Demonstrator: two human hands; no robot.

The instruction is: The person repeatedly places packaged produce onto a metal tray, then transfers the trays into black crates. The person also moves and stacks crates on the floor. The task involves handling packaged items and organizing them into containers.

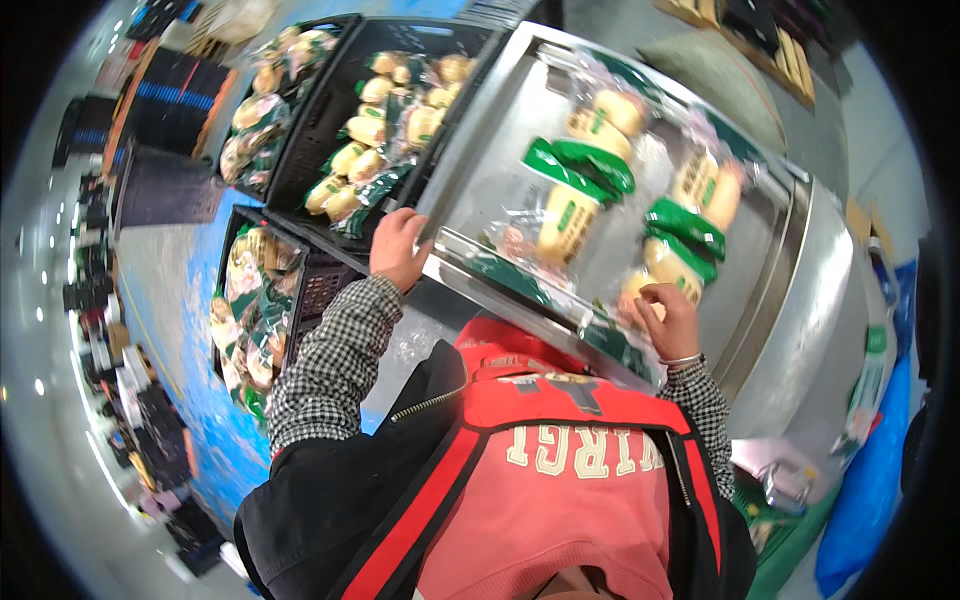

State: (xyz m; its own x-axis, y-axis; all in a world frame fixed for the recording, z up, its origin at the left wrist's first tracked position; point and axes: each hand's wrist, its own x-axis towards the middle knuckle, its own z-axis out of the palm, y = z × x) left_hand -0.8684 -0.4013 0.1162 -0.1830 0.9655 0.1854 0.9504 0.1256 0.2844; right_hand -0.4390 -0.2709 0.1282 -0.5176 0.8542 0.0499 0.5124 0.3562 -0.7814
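A shallow stainless steel tray (487,161) lies before me, holding several clear-and-green plastic bags of pale, rounded root vegetables. My left hand (397,249) is at the tray's near left corner, beside a black plastic crate; whether it grips the rim I cannot tell. My right hand (666,319) is over the near right part of the tray, thumb and fingers bent close together at the end of a bagged vegetable (667,266); a firm hold cannot be made out. Another pair of bags (566,225) lies in the tray's left half.
Left of the tray stands a black crate (307,135) with bagged vegetables. More filled crates stand farther left, with bags (251,322) in the nearer one. A curved metal surface (806,285) adjoins the tray's right side. A sack (720,82) lies beyond it.
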